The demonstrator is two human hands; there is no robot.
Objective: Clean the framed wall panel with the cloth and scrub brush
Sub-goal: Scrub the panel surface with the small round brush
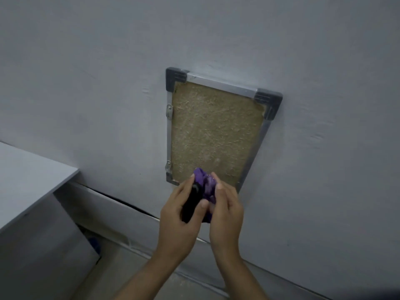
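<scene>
The framed wall panel (216,131) hangs on the grey wall, a brownish fibrous sheet inside a metal frame with dark plastic corner caps. In front of its lower edge, my left hand (179,213) grips a black scrub brush (191,202) by its handle. My right hand (227,211) holds a crumpled purple cloth (205,185) pressed against the brush. Both hands meet just below the panel's bottom edge, hiding part of the frame there.
A grey cabinet or desk top (32,176) juts out at the left. A baseboard (121,204) with a dark gap runs along the wall's foot. Something blue (95,243) lies in the shadow under the cabinet. Bare wall surrounds the panel.
</scene>
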